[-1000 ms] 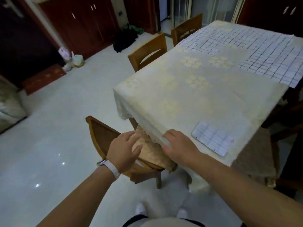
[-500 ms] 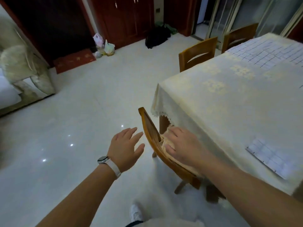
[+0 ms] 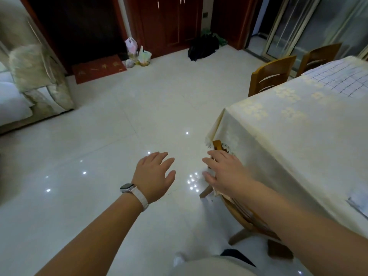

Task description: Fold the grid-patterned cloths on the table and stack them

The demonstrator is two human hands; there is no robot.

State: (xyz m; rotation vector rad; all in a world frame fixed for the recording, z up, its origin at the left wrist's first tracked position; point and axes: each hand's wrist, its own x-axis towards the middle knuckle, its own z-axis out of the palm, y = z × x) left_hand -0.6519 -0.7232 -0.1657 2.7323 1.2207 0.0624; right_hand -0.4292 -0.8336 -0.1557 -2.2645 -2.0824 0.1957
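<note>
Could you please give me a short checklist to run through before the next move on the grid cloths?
1. The left hand is free: ok; it is open above the floor and holds nothing.
2. The right hand is free: not ok; it rests on the chair at the table corner.
3. The unfolded grid cloth is located: ok; it lies spread at the table's far end.
4. The folded grid cloth is tidy: cannot tell; only its corner shows at the frame edge.
5. The unfolded grid cloth is within reach: probably not ok; both hands are off the tabletop.
</note>
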